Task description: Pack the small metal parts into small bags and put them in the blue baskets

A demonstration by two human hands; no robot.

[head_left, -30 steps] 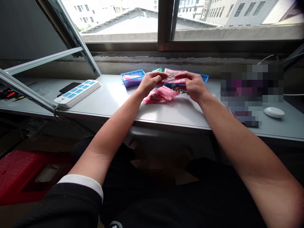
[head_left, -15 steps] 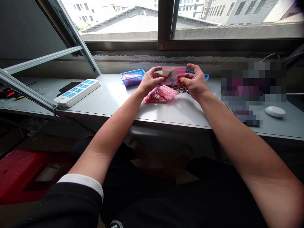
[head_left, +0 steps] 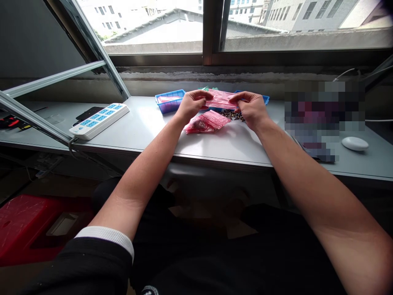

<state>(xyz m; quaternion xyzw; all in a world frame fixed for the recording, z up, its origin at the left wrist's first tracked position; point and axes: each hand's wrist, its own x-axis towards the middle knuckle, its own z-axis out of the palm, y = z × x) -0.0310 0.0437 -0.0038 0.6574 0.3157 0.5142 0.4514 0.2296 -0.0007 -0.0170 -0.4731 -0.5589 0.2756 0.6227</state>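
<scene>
Stretched between my two hands above the table is a pink plastic bag (head_left: 221, 98). My left hand (head_left: 194, 105) pinches its left end between thumb and fingers. At the right end, my right hand (head_left: 252, 107) grips it the same way. What the bag holds cannot be made out. Just below lies a pile of pink plastic bags (head_left: 208, 122) on the white table. Behind that pile, partly under the held bag and my right hand, small dark metallic parts (head_left: 233, 115) lie in a heap.
A blue basket (head_left: 170, 107) with pink bags inside stands left of my hands. Another blue basket (head_left: 265, 99) is mostly hidden behind my right hand. A white power strip (head_left: 100, 121) lies further left, beside a metal frame (head_left: 113, 78). A white mouse (head_left: 355, 144) sits at right.
The bag between my hands has tipped and dropped slightly; its printed face with pale contents no longer shows. My fingers have closed in, and the right index finger is no longer raised.
</scene>
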